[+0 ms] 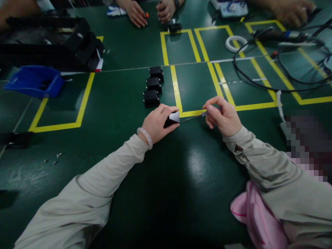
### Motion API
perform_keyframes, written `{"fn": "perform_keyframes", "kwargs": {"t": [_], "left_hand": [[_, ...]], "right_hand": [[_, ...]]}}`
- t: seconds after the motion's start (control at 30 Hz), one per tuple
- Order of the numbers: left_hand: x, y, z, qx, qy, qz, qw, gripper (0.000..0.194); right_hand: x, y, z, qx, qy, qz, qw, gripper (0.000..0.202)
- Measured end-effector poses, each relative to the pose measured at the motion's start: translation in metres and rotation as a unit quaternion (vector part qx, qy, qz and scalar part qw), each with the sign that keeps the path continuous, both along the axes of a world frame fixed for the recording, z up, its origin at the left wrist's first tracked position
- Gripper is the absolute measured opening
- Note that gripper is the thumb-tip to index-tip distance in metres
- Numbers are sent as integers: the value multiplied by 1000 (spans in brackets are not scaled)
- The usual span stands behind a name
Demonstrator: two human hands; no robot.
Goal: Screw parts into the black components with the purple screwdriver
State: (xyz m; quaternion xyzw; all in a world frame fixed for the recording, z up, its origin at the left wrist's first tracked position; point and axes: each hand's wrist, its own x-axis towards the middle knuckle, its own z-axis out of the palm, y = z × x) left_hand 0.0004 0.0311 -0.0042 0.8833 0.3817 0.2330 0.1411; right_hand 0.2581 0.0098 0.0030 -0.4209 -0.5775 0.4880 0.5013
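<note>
My left hand (158, 125), with a pale bangle at the wrist, is wrapped round a small black block (172, 119) whose top looks shiny. My right hand (220, 116) grips the handle of a thin screwdriver (204, 113). Its shaft points left, and the tip meets or nearly meets the right side of the block. Just beyond my left hand, three similar black blocks (151, 98) stand in a row on the green table (124, 103).
Yellow tape outlines mark the table. A blue bin (35, 81) and black trays (52, 52) lie left, with small screws (59, 155) nearer. A white tape ring (236, 44) and black cable (259, 85) lie right. Other people's hands (137, 14) are across the table.
</note>
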Motion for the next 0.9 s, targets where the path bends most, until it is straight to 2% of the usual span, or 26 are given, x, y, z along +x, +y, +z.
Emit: {"fn": "perform_keyframes", "kwargs": {"t": [0.9], "left_hand": [[0, 0, -1, 4, -6, -2, 1000, 42]], "right_hand": [[0, 0, 0, 0, 6, 5, 1000, 28]]}}
